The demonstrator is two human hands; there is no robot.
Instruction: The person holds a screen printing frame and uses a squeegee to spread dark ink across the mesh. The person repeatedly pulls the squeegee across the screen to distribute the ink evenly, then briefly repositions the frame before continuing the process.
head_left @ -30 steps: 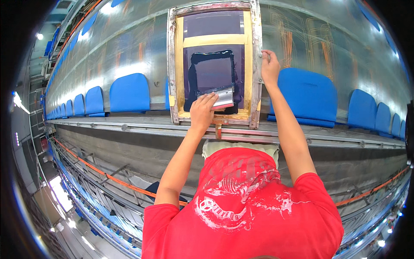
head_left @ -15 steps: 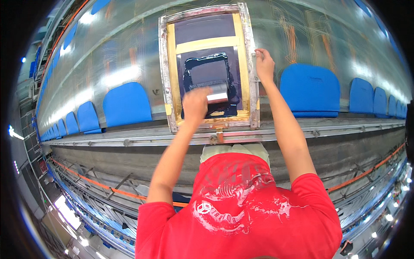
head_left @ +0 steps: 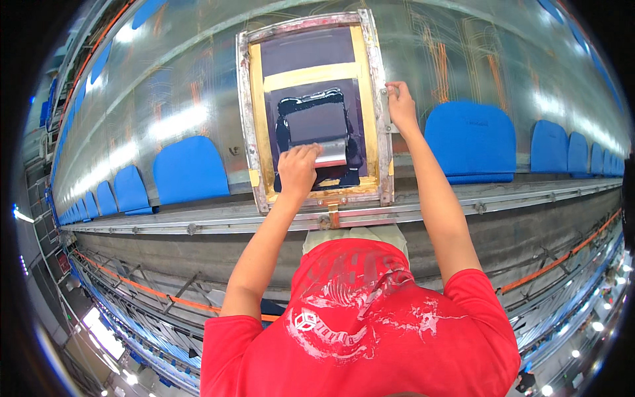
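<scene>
A screen-printing frame (head_left: 243, 126) with scuffed metal sides lies in front of me, its mesh edged with yellow tape. Dark wet ink (head_left: 284, 109) forms a rough ring on the lower mesh panel. My left hand (head_left: 297, 173) is closed round the left part of a wide silver squeegee (head_left: 333, 152), which sits crosswise over the inked area. A reddish strip shows along its near edge. At the frame's right side, my right hand (head_left: 401, 106) has its fingers curled against the outer rail; the grip point is partly hidden.
Blue rounded fabric pieces (head_left: 190, 173) lie in a row along the long, shiny table (head_left: 456, 40) on both sides of the frame; one blue piece (head_left: 470, 140) is close to my right forearm. A metal rail (head_left: 231, 225) with bolts runs along the near edge.
The whole view has shifted a little, so the frame appears slightly lower and farther left. My left hand, blurred before, is sharper now. The squeegee remains over the inked panel; my right hand stays at the rail.
</scene>
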